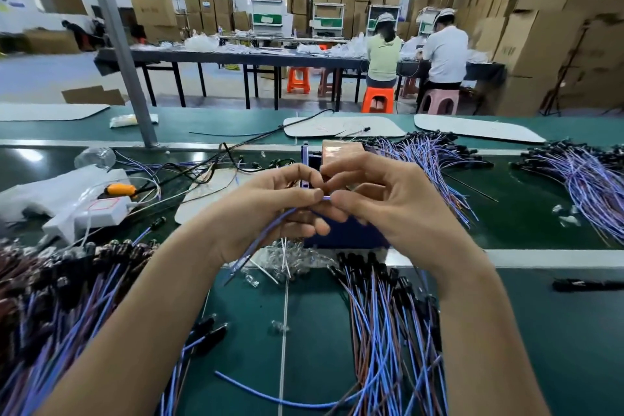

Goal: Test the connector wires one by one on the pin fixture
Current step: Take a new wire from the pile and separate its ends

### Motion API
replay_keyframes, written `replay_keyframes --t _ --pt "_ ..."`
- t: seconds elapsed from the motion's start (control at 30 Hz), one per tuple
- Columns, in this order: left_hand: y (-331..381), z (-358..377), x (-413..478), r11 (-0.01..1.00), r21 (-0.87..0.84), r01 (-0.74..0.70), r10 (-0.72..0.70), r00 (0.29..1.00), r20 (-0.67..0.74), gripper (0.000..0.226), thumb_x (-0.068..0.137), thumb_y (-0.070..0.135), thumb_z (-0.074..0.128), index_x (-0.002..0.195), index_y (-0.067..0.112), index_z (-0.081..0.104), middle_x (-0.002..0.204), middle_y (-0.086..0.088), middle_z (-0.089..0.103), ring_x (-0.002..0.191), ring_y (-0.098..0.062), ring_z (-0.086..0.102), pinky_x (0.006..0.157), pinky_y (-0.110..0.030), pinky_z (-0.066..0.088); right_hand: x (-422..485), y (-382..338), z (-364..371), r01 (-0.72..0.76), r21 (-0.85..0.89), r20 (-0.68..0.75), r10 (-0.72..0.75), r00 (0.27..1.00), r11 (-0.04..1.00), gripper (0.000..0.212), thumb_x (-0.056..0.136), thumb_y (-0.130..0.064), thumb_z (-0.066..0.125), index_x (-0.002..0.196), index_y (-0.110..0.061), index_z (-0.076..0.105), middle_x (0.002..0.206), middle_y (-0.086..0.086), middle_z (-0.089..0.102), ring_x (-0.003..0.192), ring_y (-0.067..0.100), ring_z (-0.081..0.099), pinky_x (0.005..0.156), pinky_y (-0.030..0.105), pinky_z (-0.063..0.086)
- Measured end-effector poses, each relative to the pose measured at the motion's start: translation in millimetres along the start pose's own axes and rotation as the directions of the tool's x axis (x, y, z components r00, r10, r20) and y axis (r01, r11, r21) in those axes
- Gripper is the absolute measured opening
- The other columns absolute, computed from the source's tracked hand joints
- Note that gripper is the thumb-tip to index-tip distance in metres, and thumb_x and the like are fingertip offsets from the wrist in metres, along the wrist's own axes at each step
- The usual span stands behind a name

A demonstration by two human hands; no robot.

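On the green bench (557,331), between wire bundles (381,314) at its near edge, the left hand (270,213) and right hand (388,206) both pinch 1 blue connector wire (260,243) over the pin fixture (347,236).

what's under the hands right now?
Below the left hand and right hand, both pinching a blue wire: a dark blue fixture base and a heap of clear small parts. Fingers hide the fixture's top.
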State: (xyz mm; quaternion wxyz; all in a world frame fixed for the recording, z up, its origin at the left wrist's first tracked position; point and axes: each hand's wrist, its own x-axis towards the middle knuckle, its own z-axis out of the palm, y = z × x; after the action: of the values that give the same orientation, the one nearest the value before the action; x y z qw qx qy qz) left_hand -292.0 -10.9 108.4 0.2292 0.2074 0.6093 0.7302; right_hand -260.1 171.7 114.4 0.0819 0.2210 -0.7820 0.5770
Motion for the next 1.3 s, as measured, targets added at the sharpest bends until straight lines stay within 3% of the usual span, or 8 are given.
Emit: replay_keyframes --t 0.1,0.17,0.27,0.43,0.6,1.0,1.17,1.3 --pt "0.5 -2.2 0.2 0.997 -0.079 -0.007 0.007 1.0 -0.008 0.012 0.081 0.01 0.055 0.093 0.008 0.053 0.07 -0.012 0.069 0.046 -0.009 0.061 0.043 -0.014 0.05 -3.7 1.3 -8.4 -0.032 0.025 -0.023 0.033 0.999 0.999 0.016 0.085 -0.008 0.069 0.094 -0.02 0.075 0.076 -0.005 0.068 0.059 -0.001 0.056 0.052 0.01 0.044" --pt "3.5 -6.5 -1.1 0.978 -0.205 -0.035 0.036 0.999 -0.001 0.01 0.079 0.01 0.059 0.085 0.009 0.066 0.064 -0.008 0.067 0.044 -0.005 0.059 0.042 -0.011 0.048 -6.1 3.1 -21.0 -0.069 0.02 -0.061 0.07 0.996 0.997 0.015 0.084 -0.01 0.07 0.089 -0.022 0.077 0.075 -0.006 0.07 0.065 0.001 0.059 0.056 0.017 0.052" --pt "3.7 -8.4 0.1 0.945 -0.306 -0.114 0.118 0.993 -0.003 0.017 0.068 0.013 0.066 0.082 0.011 0.077 0.072 -0.006 0.071 0.056 -0.007 0.067 0.049 -0.013 0.053 -10.5 7.3 -38.3 -0.12 -0.028 -0.094 0.117 0.989 0.992 0.012 0.083 -0.006 0.069 0.084 -0.016 0.077 0.058 -0.01 0.064 0.047 -0.003 0.049 0.047 0.005 0.036" --pt "-8.5 -0.8 10.6 0.959 -0.224 -0.171 0.149 0.982 -0.112 0.021 0.075 0.008 0.06 0.085 0.01 0.078 0.084 -0.007 0.075 0.075 -0.013 0.072 0.065 -0.018 0.056 -8.4 17.0 -39.2 -0.262 -0.05 -0.079 0.258 0.963 0.964 0.017 0.083 0.0 0.068 0.08 -0.015 0.075 0.065 0.002 0.068 0.055 0.005 0.055 0.05 0.013 0.046" --pt "-19.9 6.8 18.2 0.983 -0.068 -0.169 0.146 0.956 -0.252 0.016 0.071 0.014 0.063 0.076 0.012 0.078 0.073 -0.006 0.073 0.063 -0.009 0.069 0.059 -0.015 0.054 3.4 19.7 -19.1 -0.2 0.041 -0.081 0.202 0.976 0.979 0.023 0.082 0.005 0.067 0.09 -0.016 0.07 0.075 0.005 0.069 0.066 0.013 0.066 0.065 0.019 0.056" --pt "-47.8 10.4 31.7 0.939 0.308 -0.156 0.282 0.861 -0.423 0.021 0.088 0.011 0.064 0.069 0.017 0.071 0.061 0.004 0.069 0.05 -0.004 0.057 0.048 -0.014 0.045 20.1 45.6 13.9 -0.187 0.124 -0.237 0.213 0.948 0.974 0.016 0.083 0.002 0.07 0.082 -0.014 0.073 0.061 0.0 0.07 0.06 0.009 0.068 0.058 0.017 0.054" --pt "-54.6 9.1 36.9 0.863 0.485 -0.14 0.378 0.815 -0.439 0.025 0.088 0.012 0.065 0.065 0.022 0.066 0.055 0.009 0.064 0.043 -0.002 0.051 0.044 -0.011 0.037 23.1 51.0 17.7 -0.209 0.087 -0.253 0.224 0.941 0.974 0.022 0.085 0.003 0.067 0.077 -0.018 0.071 0.053 -0.004 0.066 0.054 0.012 0.065 0.059 0.027 0.059" --pt "-57.5 7.6 39.3 0.868 0.483 -0.115 0.369 0.801 -0.472 0.022 0.092 0.014 0.06 0.071 0.02 0.059 0.059 0.004 0.058 0.049 -0.009 0.052 0.048 -0.021 0.04 24.8 56.4 20.9 -0.236 0.093 -0.309 0.253 0.917 0.967 0.031 0.088 0.004 0.06 0.076 -0.022 0.07 0.058 -0.003 0.065 0.056 0.018 0.07 0.062 0.035 0.06"
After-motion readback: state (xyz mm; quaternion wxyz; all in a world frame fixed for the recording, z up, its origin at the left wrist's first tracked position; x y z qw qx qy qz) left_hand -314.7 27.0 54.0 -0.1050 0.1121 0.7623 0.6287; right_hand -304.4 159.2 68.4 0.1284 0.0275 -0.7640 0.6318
